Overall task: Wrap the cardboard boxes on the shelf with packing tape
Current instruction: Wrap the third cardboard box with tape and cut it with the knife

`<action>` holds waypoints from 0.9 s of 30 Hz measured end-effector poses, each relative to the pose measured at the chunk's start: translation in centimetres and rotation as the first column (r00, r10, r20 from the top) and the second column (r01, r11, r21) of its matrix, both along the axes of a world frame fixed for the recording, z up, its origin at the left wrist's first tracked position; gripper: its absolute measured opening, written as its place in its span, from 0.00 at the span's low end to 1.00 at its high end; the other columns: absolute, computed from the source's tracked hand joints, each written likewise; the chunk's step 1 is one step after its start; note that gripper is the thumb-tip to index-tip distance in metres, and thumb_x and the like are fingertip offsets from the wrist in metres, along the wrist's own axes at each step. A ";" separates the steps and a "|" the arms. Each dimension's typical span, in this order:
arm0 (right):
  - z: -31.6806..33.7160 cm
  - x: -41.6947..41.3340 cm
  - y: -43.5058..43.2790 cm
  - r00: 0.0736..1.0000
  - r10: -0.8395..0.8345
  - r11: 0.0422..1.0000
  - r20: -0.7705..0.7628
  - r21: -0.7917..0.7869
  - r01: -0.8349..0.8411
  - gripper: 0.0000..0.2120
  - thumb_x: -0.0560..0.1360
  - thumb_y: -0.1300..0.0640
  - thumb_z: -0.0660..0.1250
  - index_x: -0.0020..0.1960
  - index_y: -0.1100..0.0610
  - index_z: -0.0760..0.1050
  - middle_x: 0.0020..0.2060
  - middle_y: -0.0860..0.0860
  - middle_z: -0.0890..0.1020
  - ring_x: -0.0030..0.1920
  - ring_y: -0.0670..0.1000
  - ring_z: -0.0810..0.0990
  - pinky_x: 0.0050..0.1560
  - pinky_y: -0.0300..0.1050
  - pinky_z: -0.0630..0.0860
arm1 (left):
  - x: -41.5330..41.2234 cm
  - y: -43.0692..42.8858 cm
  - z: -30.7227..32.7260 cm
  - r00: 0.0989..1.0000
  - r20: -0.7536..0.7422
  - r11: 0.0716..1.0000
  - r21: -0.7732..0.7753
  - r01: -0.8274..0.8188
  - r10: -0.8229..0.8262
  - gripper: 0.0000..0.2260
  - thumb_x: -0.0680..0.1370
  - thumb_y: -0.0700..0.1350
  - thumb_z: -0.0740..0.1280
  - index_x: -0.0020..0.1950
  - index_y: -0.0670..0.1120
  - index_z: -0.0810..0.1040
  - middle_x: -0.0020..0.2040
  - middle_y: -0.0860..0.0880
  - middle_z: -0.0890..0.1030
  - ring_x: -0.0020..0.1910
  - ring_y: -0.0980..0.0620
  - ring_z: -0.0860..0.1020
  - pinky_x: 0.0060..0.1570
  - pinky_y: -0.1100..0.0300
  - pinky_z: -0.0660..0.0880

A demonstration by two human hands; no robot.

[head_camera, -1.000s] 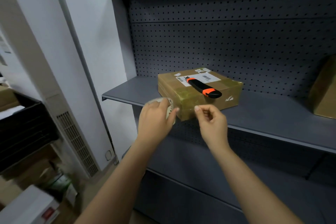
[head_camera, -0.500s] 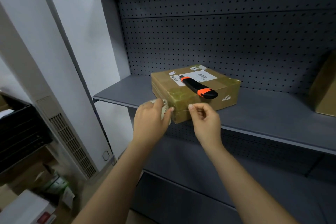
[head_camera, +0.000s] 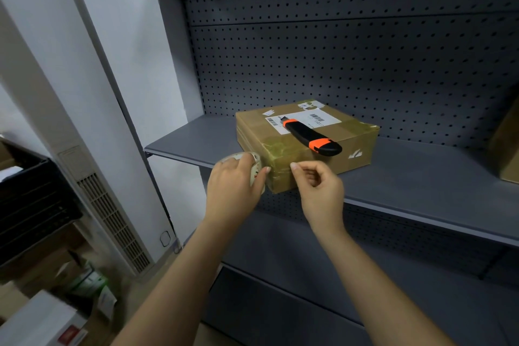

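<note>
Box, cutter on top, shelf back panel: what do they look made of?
Box: brown cardboard, matte, glossy tape over the near corner. Cutter: black and orange body, likely moulded plastic. Back panel: grey perforated sheet, probably painted metal, matte.

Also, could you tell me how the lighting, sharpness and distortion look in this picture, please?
Head view: dim, brightest on the cardboard box and pegboard; head view: the shelf edge bows slightly from the wide lens; head view: lower-left clutter is smeared, the box crisp.
</note>
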State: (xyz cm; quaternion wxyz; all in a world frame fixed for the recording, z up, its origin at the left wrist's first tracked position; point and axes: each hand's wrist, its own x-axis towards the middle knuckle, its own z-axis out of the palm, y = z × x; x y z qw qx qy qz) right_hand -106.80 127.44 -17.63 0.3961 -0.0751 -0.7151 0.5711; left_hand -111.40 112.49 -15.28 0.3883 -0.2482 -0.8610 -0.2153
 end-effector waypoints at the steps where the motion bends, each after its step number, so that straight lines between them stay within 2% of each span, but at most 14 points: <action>1: 0.0 -0.1 0.0 1.000 -0.013 1.000 -0.009 0.004 0.013 0.04 0.75 0.55 0.73 0.46 0.56 0.82 0.36 0.47 0.82 0.36 0.43 0.78 0.39 0.32 0.74 | -0.1 0.0 0.0 1.000 0.000 1.000 -0.004 0.001 -0.001 0.12 0.75 0.50 0.73 0.43 0.42 0.78 0.32 0.44 0.79 0.30 0.42 0.76 0.37 0.53 0.73; 9: 0.8 -0.2 -0.2 0.986 -0.156 0.970 -0.050 0.182 0.163 0.06 0.71 0.53 0.76 0.40 0.56 0.84 0.30 0.45 0.80 0.34 0.42 0.78 0.34 0.28 0.70 | -0.7 -0.3 0.2 0.999 -0.036 0.999 -0.036 0.004 -0.006 0.12 0.75 0.50 0.74 0.42 0.42 0.78 0.31 0.45 0.78 0.29 0.43 0.76 0.37 0.54 0.73; 11: 0.9 -0.3 -0.2 0.984 -0.180 0.967 -0.013 0.184 0.179 0.11 0.70 0.50 0.77 0.36 0.56 0.82 0.28 0.44 0.79 0.33 0.41 0.78 0.33 0.27 0.69 | -0.7 -0.4 0.3 0.999 -0.042 0.999 -0.042 0.004 -0.006 0.12 0.74 0.49 0.75 0.42 0.42 0.78 0.30 0.45 0.78 0.29 0.43 0.76 0.36 0.54 0.73; 14: 1.0 -0.4 0.3 0.969 -0.222 0.970 0.108 0.129 0.208 0.19 0.66 0.45 0.79 0.35 0.57 0.75 0.29 0.47 0.77 0.31 0.43 0.75 0.32 0.29 0.68 | -0.9 -0.6 0.5 0.999 -0.044 0.999 -0.044 0.008 -0.010 0.12 0.73 0.47 0.76 0.42 0.42 0.78 0.29 0.45 0.77 0.28 0.42 0.76 0.35 0.54 0.73; 17: 1.2 -0.1 -0.1 0.980 -0.195 0.929 -0.038 0.313 0.197 0.17 0.71 0.54 0.76 0.34 0.57 0.70 0.29 0.48 0.73 0.31 0.44 0.72 0.33 0.29 0.66 | -1.1 -0.7 0.5 0.999 -0.042 0.999 -0.045 0.014 -0.016 0.12 0.74 0.48 0.75 0.41 0.42 0.77 0.30 0.45 0.77 0.28 0.43 0.76 0.36 0.53 0.73; 20: 1.6 0.1 -0.8 0.983 -0.081 0.894 -0.163 0.425 0.144 0.08 0.73 0.60 0.74 0.39 0.58 0.75 0.35 0.48 0.76 0.38 0.42 0.73 0.40 0.28 0.68 | -1.2 -0.7 0.4 0.999 -0.031 0.998 -0.054 0.025 -0.027 0.12 0.75 0.48 0.74 0.41 0.42 0.77 0.30 0.45 0.77 0.29 0.43 0.76 0.37 0.53 0.74; 21: 1.5 0.0 -0.9 0.983 -0.034 0.872 -0.181 0.474 0.118 0.04 0.74 0.61 0.73 0.44 0.58 0.78 0.40 0.49 0.78 0.42 0.42 0.75 0.45 0.29 0.70 | -1.2 -0.8 0.5 0.999 -0.035 0.998 -0.057 0.027 -0.029 0.12 0.74 0.48 0.75 0.41 0.42 0.77 0.30 0.45 0.77 0.29 0.43 0.76 0.36 0.53 0.74; 22: 1.4 -0.2 -0.9 0.983 0.004 0.843 -0.185 0.529 0.097 0.03 0.75 0.62 0.71 0.49 0.59 0.80 0.45 0.50 0.81 0.48 0.46 0.77 0.51 0.31 0.71 | -1.2 -0.8 0.5 0.999 -0.038 0.998 -0.061 0.030 -0.032 0.12 0.74 0.48 0.75 0.41 0.42 0.77 0.30 0.45 0.77 0.28 0.43 0.76 0.36 0.53 0.74; 24: 0.8 -0.8 -0.6 0.983 0.060 0.778 -0.175 0.626 0.063 0.10 0.77 0.65 0.68 0.57 0.61 0.81 0.54 0.51 0.82 0.58 0.50 0.77 0.63 0.35 0.69 | -1.3 -0.8 0.6 0.999 -0.033 0.997 -0.070 0.036 -0.038 0.11 0.74 0.47 0.75 0.41 0.42 0.76 0.30 0.45 0.77 0.28 0.43 0.76 0.36 0.53 0.74; 27: 0.1 -1.5 -0.1 0.983 0.078 0.732 -0.169 0.679 0.058 0.15 0.77 0.66 0.64 0.63 0.60 0.79 0.60 0.52 0.81 0.65 0.50 0.75 0.71 0.46 0.66 | -1.6 -1.1 0.5 0.999 -0.031 0.997 -0.079 0.023 -0.026 0.12 0.74 0.48 0.75 0.40 0.42 0.76 0.29 0.45 0.77 0.28 0.43 0.76 0.36 0.54 0.73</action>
